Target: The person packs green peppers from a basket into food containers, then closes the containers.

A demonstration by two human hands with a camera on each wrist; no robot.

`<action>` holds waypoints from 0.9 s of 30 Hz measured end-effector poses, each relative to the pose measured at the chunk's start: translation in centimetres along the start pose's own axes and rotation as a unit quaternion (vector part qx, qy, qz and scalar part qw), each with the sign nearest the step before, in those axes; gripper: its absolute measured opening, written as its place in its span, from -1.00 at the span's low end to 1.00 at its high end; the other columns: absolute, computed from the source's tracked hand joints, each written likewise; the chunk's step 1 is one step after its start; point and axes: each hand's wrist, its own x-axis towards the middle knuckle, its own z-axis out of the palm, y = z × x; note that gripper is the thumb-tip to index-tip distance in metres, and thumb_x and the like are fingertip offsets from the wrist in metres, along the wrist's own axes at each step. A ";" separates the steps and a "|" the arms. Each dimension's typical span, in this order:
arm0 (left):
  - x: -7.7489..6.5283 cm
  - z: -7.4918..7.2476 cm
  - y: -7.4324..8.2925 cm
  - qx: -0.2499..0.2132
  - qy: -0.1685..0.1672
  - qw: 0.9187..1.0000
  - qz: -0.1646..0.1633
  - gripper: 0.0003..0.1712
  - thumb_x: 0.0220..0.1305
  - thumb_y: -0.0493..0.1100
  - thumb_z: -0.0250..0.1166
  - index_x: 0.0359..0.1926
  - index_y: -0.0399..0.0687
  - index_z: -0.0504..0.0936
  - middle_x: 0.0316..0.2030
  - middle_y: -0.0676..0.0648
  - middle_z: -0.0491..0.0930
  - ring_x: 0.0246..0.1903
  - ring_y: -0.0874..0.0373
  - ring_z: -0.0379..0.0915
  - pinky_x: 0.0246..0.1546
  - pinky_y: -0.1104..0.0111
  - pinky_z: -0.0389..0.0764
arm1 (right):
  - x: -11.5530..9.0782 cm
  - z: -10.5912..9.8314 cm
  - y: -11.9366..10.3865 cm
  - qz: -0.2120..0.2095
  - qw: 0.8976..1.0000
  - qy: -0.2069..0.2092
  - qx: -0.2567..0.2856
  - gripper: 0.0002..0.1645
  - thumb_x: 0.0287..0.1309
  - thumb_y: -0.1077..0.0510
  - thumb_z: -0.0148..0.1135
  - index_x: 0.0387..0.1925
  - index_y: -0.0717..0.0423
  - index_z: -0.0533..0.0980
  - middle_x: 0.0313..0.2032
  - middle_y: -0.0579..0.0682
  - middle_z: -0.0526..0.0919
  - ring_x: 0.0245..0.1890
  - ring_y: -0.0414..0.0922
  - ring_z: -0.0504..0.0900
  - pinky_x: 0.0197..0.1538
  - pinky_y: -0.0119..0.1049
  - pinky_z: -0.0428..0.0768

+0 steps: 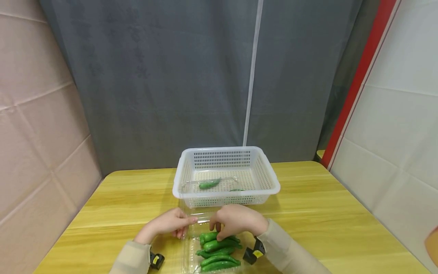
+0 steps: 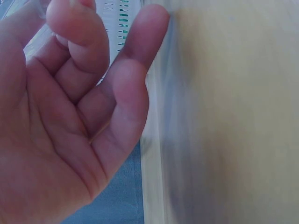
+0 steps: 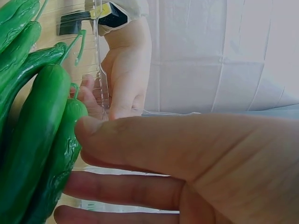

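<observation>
A clear plastic clamshell container (image 1: pixel 186 251) lies on the table with its lid raised at the far side. Several green peppers (image 1: pixel 219 245) lie in it in a row. At its left edge, near the hinge, my left hand (image 1: pixel 171 222) holds the plastic between thumb and index finger; the other fingers curl loosely in the left wrist view. My right hand (image 1: pixel 236 220) reaches down over the farthest peppers. In the right wrist view, its thumb (image 3: pixel 112 140) touches the end pepper (image 3: pixel 60 149), while the fingers stay apart and fairly straight.
Behind the container stands a white plastic basket (image 1: pixel 226 199). A green pepper (image 1: pixel 209 184) lies inside it, seen through the clear lid, with part of another beside it. The wooden table (image 1: pixel 308 213) extends to both sides; a grey curtain (image 1: pixel 164 83) hangs behind.
</observation>
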 end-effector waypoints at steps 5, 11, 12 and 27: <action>-0.1 0.3 -0.3 0.003 -0.006 1.000 -0.001 -0.36 0.43 0.08 0.12 -0.70 -0.25 0.56 -0.80 0.02 0.49 -0.79 0.23 0.32 -0.75 0.44 0.37 | -0.3 0.3 0.1 -0.005 1.000 -0.005 0.018 -0.72 -0.03 0.07 0.45 -0.19 -0.09 0.66 -0.38 -0.35 0.65 -0.40 -0.46 0.53 -0.30 -0.58 0.46; 0.1 0.1 -0.2 0.015 0.003 1.000 0.003 -0.38 0.42 0.10 0.12 -0.70 -0.19 0.58 -0.81 0.01 0.49 -0.79 0.21 0.31 -0.75 0.41 0.38 | -0.7 -0.4 0.5 0.010 0.999 -0.004 0.034 -0.69 0.00 0.10 0.44 -0.14 -0.06 0.65 -0.35 -0.32 0.66 -0.37 -0.44 0.54 -0.27 -0.54 0.48; 0.2 0.0 -0.1 0.016 0.006 1.000 0.001 -0.38 0.42 0.10 0.12 -0.71 -0.18 0.58 -0.81 0.01 0.49 -0.79 0.21 0.30 -0.75 0.41 0.37 | -0.7 -0.6 0.6 0.011 0.999 -0.004 0.036 -0.68 0.00 0.10 0.44 -0.13 -0.05 0.65 -0.34 -0.31 0.66 -0.36 -0.43 0.54 -0.26 -0.54 0.49; 0.2 0.0 0.1 0.030 0.013 0.999 -0.002 -0.39 0.40 0.13 0.14 -0.72 -0.13 0.58 -0.82 0.03 0.49 -0.81 0.22 0.27 -0.76 0.47 0.29 | -2.7 -2.6 2.0 0.000 0.994 0.050 0.098 -0.64 0.04 0.17 0.40 -0.06 0.07 0.63 -0.29 -0.15 0.69 -0.32 -0.36 0.58 -0.20 -0.46 0.53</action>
